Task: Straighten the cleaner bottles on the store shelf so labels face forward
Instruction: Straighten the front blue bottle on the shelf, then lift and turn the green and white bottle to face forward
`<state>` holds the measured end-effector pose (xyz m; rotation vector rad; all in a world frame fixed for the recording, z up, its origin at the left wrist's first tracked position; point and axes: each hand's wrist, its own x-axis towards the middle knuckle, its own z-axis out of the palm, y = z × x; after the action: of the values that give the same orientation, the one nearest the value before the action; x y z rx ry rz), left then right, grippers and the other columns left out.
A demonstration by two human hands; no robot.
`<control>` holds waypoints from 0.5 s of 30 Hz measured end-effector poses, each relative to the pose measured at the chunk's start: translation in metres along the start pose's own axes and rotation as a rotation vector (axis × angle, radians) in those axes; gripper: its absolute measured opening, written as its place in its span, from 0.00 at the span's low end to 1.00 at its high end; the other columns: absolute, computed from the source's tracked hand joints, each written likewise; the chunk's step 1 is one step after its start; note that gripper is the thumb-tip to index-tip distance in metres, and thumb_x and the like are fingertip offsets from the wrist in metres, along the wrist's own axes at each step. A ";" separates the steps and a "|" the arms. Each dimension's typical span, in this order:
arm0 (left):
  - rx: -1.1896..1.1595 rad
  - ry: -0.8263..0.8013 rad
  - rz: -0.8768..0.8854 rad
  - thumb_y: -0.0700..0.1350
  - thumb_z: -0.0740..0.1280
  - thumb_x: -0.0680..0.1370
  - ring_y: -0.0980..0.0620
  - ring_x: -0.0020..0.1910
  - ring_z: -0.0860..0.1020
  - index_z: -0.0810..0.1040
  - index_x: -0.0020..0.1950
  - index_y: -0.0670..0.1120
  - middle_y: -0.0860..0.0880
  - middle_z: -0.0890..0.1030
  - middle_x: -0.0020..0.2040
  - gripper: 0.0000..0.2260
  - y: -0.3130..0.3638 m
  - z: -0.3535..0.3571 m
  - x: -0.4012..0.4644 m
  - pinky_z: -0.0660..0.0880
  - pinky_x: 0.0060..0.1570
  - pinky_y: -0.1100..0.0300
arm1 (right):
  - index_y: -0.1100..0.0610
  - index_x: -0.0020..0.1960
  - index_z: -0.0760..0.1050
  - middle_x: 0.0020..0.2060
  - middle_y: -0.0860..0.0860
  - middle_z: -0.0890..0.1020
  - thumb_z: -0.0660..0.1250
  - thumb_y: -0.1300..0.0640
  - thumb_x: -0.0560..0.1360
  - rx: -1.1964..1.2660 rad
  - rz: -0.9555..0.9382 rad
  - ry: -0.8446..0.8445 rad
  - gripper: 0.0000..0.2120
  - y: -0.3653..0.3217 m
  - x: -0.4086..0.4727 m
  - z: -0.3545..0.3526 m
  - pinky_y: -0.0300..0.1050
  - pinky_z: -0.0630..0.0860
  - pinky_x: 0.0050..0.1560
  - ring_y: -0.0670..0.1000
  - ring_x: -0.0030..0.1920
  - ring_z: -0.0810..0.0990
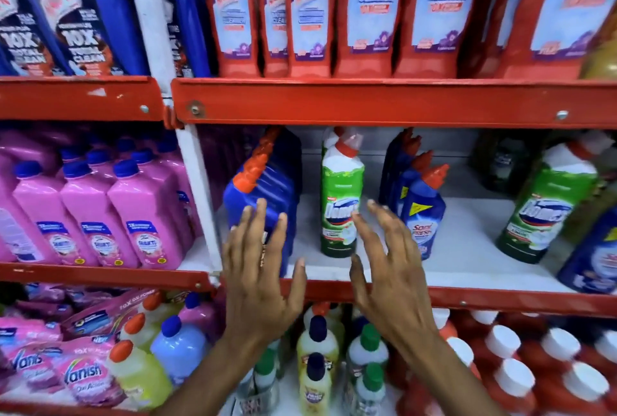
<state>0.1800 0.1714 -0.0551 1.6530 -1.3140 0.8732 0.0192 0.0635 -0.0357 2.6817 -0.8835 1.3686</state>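
On the middle shelf [467,268] stands a green Domex bottle [340,195], upright, label facing me. To its left a row of blue bottles with orange caps [263,182] stands turned sideways. To its right is a row of blue Sani Fresh bottles [422,208], front label facing me. My left hand [263,275] is open, fingers spread, in front of the sideways blue row. My right hand [389,268] is open just right of the green bottle, fingertips close to its label. Neither hand holds anything.
A second green Domex bottle [547,212] leans at the right, with a blue bottle [594,258] beside it. Red Harpic bottles [370,8] fill the shelf above, pink bottles [100,212] the left bay. Small capped bottles [317,349] crowd the shelf below my wrists.
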 end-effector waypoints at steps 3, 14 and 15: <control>0.103 -0.122 0.162 0.50 0.63 0.80 0.35 0.81 0.58 0.61 0.79 0.41 0.36 0.60 0.81 0.30 0.038 0.019 0.006 0.61 0.75 0.29 | 0.56 0.78 0.64 0.79 0.61 0.62 0.66 0.63 0.70 -0.203 0.028 0.023 0.36 0.034 -0.008 -0.025 0.67 0.60 0.76 0.63 0.80 0.59; 0.120 -0.391 0.429 0.52 0.64 0.77 0.30 0.81 0.56 0.57 0.81 0.41 0.36 0.60 0.81 0.36 0.171 0.107 0.021 0.61 0.72 0.25 | 0.61 0.79 0.57 0.80 0.63 0.56 0.65 0.64 0.72 -0.254 0.260 -0.028 0.38 0.155 -0.039 -0.103 0.64 0.59 0.78 0.64 0.81 0.52; 0.094 -0.411 0.442 0.51 0.64 0.77 0.31 0.81 0.57 0.58 0.80 0.40 0.38 0.62 0.81 0.35 0.182 0.115 0.024 0.63 0.72 0.27 | 0.61 0.80 0.56 0.81 0.62 0.56 0.65 0.64 0.72 -0.221 0.281 -0.026 0.38 0.163 -0.040 -0.107 0.62 0.58 0.79 0.63 0.82 0.51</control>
<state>0.0096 0.0375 -0.0482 1.7011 -2.0018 0.8819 -0.1581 -0.0278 -0.0389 2.4862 -1.3697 1.1940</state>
